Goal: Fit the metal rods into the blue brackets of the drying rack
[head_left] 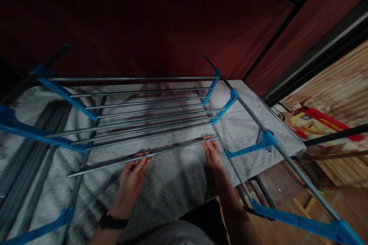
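Metal rod (172, 148) in left grip (135, 170) and right grip (212, 152), near blue-bracketed rack (225, 108)

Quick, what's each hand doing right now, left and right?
Left hand: closed, fingertips holding the loose metal rod.
Right hand: closed, holding the same rod near its far end.

- A red, yellow and white printed package (323, 125), at the right side of the view, carried a line of yellow capital lettering (335, 123) along its red band; the blur was too strong to read the word with certainty.
- A small blue-violet emblem (306, 116) stood left of that lettering on the package; any characters within it were illegible.
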The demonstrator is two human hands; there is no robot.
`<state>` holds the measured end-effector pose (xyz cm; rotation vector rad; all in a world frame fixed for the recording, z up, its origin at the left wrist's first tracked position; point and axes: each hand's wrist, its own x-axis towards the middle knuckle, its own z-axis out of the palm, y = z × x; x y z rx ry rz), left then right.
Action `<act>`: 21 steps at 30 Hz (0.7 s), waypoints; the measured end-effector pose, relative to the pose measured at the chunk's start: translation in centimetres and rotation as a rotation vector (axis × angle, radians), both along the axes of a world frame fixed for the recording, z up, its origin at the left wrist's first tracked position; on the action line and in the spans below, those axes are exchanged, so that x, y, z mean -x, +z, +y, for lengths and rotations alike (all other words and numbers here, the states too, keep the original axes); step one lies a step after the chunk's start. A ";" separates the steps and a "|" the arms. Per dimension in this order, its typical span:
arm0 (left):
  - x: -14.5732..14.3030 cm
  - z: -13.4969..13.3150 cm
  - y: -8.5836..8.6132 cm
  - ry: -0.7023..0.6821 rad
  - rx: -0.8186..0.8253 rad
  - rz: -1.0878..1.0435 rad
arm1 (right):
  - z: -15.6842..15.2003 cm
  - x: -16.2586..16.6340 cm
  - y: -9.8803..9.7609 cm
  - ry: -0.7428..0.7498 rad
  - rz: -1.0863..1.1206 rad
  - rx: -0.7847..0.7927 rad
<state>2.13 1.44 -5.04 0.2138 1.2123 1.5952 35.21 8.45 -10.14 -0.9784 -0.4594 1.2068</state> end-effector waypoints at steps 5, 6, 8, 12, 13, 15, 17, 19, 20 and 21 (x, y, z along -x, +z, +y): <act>0.2 0.0 -0.1 -0.007 -0.019 0.000 | -0.1 0.3 0.5 -0.004 0.020 0.012; 0.2 0.0 -0.1 -0.009 -0.028 0.001 | -0.2 0.3 0.7 -0.011 0.026 0.022; 0.2 0.0 -0.3 -0.004 -0.049 0.003 | -0.2 0.5 1.2 -0.024 0.037 0.041; 0.1 0.0 -0.8 0.039 -0.065 0.002 | -0.4 0.7 2.0 -0.025 0.061 0.056; 0.1 -0.1 -0.9 0.048 -0.064 -0.002 | -0.4 0.7 2.1 -0.021 0.066 0.056; 0.2 -0.1 -1.2 0.058 -0.068 -0.009 | -0.4 0.7 2.2 -0.020 0.084 0.055; 0.3 -0.1 -1.4 0.060 -0.080 -0.008 | -0.4 0.6 2.2 -0.032 0.120 0.065; 0.4 -0.2 -1.5 0.055 -0.090 -0.001 | -0.3 0.5 2.2 -0.057 0.163 0.084; 0.5 -0.2 -1.6 0.053 -0.095 0.004 | -0.2 0.5 2.2 -0.064 0.183 0.089; 0.5 -0.2 -1.7 0.052 -0.100 0.010 | -0.2 0.4 2.2 -0.069 0.202 0.089</act>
